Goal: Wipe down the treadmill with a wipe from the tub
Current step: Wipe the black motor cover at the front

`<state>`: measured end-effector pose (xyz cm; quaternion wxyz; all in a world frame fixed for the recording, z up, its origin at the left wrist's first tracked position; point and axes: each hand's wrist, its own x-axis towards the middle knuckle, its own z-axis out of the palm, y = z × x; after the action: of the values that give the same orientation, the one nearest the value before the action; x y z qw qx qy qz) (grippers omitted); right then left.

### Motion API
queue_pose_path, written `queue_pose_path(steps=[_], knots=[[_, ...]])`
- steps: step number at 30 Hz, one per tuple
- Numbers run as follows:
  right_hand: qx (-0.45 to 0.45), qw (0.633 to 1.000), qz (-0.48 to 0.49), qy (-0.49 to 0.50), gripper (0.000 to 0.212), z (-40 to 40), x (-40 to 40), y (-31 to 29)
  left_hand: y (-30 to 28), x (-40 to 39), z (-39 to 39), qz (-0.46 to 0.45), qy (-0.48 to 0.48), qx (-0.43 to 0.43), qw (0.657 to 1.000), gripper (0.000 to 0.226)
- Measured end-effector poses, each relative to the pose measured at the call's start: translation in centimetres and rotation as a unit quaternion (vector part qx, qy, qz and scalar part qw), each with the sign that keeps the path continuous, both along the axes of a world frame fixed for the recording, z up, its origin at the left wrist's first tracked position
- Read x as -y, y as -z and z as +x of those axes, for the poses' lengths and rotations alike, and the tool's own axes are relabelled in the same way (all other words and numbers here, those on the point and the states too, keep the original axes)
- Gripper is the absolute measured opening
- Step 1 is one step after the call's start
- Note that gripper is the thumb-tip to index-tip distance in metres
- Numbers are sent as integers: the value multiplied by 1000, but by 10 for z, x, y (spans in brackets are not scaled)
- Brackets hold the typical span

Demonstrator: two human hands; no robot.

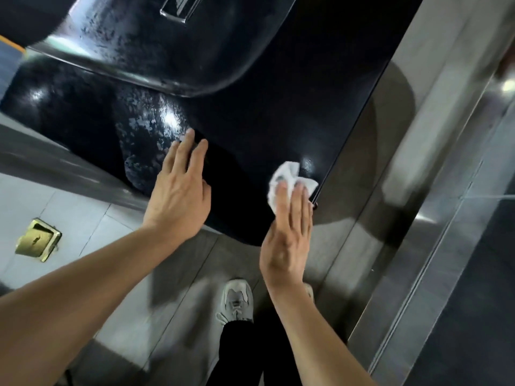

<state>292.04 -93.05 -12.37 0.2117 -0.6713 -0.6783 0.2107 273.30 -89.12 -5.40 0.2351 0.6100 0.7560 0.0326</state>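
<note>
**Wiping the treadmill's glossy black housing: hands, wipe and surface**

We begin at the fingers (281, 196) of our right hand (287, 240): they lie straight and together, pressing the crumpled white wipe (289, 174) flat against the treadmill (250, 121) rather than curling round it. The wipe sits under the fingertips, bunched, close to the right edge of the dark panel. Our left hand (178, 196) rests beside it, well apart from the wipe, its fingers extended and relaxed on the same glossy surface, holding nothing; we judge it to be bracing us.

The wipe looks thin, limp and damp, so we expect it to fold and roll under sideways drag; a broad flat press over its middle should carry it better than a pinch at a corner. The panel is rigid, fixed and smooth, with mottled patches further left and on the rounded part above that may be wet film or residue; we cannot tell which. Such a slick surface is likely to let the wipe slide easily.

Outward, a pale shoe (237, 299) stands on the grey tiled floor (69, 207), where a brass floor plate (37, 240) is set. The tub is not in view.
</note>
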Motion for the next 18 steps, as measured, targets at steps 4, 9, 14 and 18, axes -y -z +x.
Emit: queue_pose_path(steps=[4,9,14,18], knots=[[-42,992,-29,114,74,-30,-53,-8,-1,-12,3,7,-6,-2,1000,71],[-5,973,55,-222,59,-100,-141,-22,0,-17,-3,34,-8,2,999,63],[-12,995,44,-91,65,-41,-144,-8,-8,-30,-13,27,-24,-16,999,65],[-31,992,-28,118,70,4,-102,-6,-11,-56,-18,32,-41,2,999,62]])
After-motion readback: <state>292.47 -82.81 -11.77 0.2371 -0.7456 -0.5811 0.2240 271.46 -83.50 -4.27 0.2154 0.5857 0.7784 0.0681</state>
